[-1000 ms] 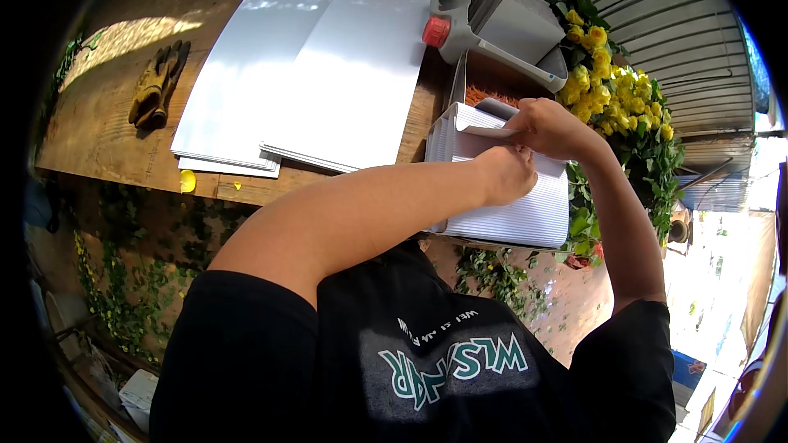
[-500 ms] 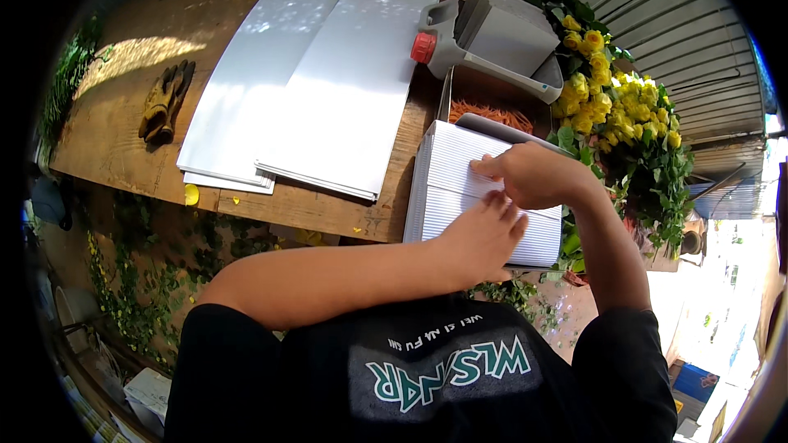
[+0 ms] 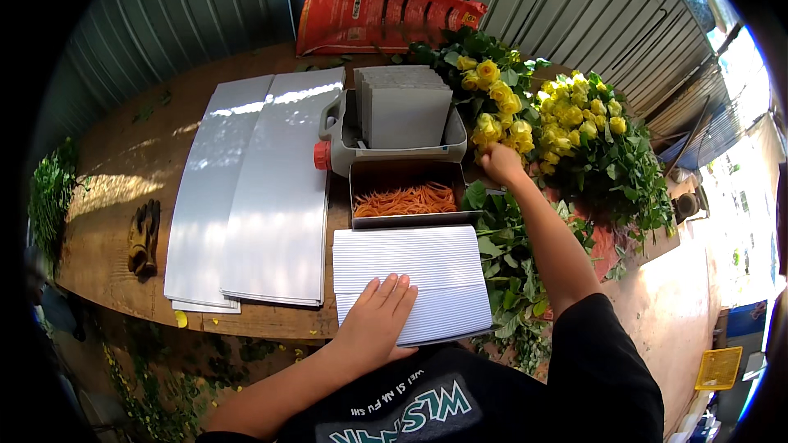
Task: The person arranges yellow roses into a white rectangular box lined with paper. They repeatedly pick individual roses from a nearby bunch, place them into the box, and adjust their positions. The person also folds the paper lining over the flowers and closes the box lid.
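Note:
My left hand [image 3: 379, 316] lies flat, fingers stretched out, on white corrugated sheets [image 3: 443, 258] stacked at the table's front edge. My right arm reaches forward and to the right. At the near edge of a bunch of yellow roses [image 3: 488, 127], my right hand [image 3: 502, 164] has its fingers curled closed against the lowest blooms; what lies in them is hidden. A second bunch of yellow roses [image 3: 574, 115] rests just right of it. Just beyond the corrugated sheets stands an open box [image 3: 410, 220] holding orange strips [image 3: 410, 197].
A cut-open grey jug [image 3: 394, 154] with a red cap holds grey-white boards [image 3: 410, 115]. Long white sheets [image 3: 279, 197] lie to the left, with brown gloves [image 3: 144, 238] beyond them. A red bag [image 3: 382, 20] leans on the metal wall. Green leaves [image 3: 505, 254] border the corrugated sheets.
My right hand has left the corrugated sheets and reached out to the roses. My left hand has flattened onto the sheets. The view has shifted, showing more of the wall and red bag.

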